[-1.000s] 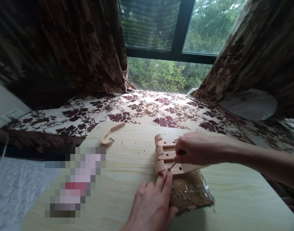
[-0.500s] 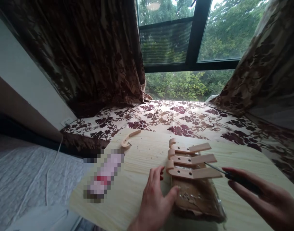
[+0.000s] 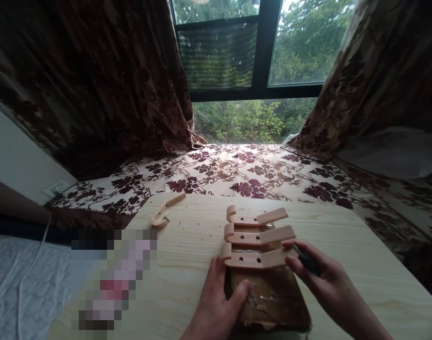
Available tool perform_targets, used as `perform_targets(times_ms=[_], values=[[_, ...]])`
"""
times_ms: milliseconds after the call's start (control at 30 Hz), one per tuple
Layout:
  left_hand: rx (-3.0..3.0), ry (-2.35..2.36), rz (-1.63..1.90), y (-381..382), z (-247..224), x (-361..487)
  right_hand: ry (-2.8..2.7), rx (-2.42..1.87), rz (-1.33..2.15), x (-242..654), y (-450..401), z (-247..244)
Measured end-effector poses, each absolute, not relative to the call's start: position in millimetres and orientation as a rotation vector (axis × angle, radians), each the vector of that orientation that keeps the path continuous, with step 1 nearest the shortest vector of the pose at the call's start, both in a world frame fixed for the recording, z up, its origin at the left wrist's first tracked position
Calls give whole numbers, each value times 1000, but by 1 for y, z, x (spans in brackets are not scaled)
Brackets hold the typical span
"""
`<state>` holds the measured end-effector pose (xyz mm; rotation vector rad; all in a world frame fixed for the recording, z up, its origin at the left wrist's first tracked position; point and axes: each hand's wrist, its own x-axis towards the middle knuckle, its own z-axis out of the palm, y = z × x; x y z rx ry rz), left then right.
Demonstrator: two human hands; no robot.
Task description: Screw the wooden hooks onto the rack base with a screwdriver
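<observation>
Three pale wooden hooks lie side by side across a brown block (image 3: 272, 302) that looks wrapped in clear tape; the nearest hook (image 3: 251, 259), middle hook (image 3: 260, 235) and far hook (image 3: 256, 218) each show two dark screw holes. My left hand (image 3: 219, 300) grips the block's left side, thumb on top, fingers beside the nearest hook's curled end. In my right hand (image 3: 322, 271) is a screwdriver (image 3: 308, 260) with a dark handle, its tip hidden. The fingertips of that hand are at the right ends of the nearest and middle hooks.
Another wooden hook (image 3: 162, 212) lies at the far left of the pale wooden table (image 3: 187, 269), with small crumbs nearby. A blurred-out pink item (image 3: 127, 269) is at the table's left edge. Behind are a floral-covered sill (image 3: 219, 170), curtains and a window.
The view has turned to the right. My right hand has drawn the screwdriver in to the hooks, its fingertips now at their right ends. My left hand has closed in on the block.
</observation>
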<state>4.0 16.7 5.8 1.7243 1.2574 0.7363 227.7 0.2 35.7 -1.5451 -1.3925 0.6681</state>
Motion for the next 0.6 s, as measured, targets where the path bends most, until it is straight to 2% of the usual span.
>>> perform_targets(times_ms=[233, 400, 600], values=[[1735, 1265, 671, 19, 0, 4, -1390, -1588, 665, 228, -2, 36], [1649, 1151, 711, 18, 18, -8, -1410, -1605, 566, 226, -4, 38], [1126, 1429, 1293, 35, 28, -25, -1377, -1697, 377, 236, -13, 26]])
